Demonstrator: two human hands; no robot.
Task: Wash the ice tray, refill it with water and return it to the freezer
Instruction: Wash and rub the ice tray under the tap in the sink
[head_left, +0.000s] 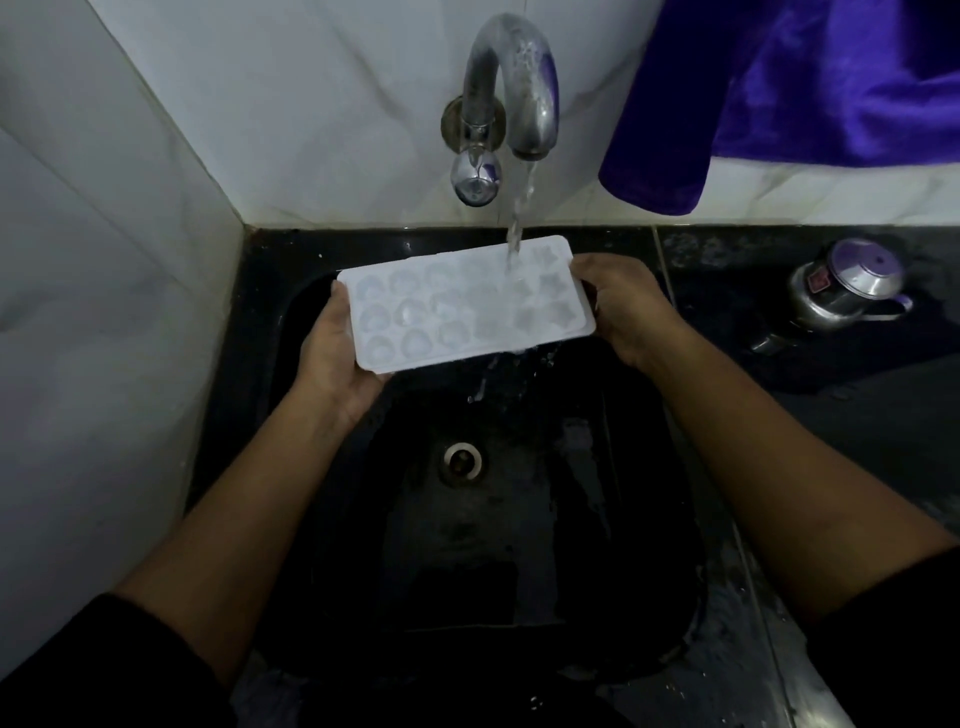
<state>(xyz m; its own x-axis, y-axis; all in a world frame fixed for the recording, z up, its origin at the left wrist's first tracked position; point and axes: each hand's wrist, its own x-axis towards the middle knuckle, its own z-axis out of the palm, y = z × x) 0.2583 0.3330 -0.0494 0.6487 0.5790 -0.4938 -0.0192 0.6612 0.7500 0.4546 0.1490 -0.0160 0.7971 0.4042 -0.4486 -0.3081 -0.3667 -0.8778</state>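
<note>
The person is standing at a black sink (628, 467) and holding a white ice tray (457, 306) over the basin with both hands, well above the drain (462, 460). The left hand (332, 358) is cupping the tray's left end, thumb lying along the short edge and fingers tucked beneath. The right hand (623, 306) is gripping the right end, fingers curled round the rim. The tray is facing up and tilting slightly, its right end nearer the wall.

Water (519, 208) is running from the curved metal tap (514, 78) and landing on the right part of the tray, then spilling off the near edge into the basin. The moulds on the left are looking rounded and those on the right star-like, though the light is dim and I cannot be sure.

A purple cloth (805, 93) is hanging against the tiled wall at upper right. A small metal kettle (841, 286) is sitting on the dark counter (727, 270) beside the sink.
</note>
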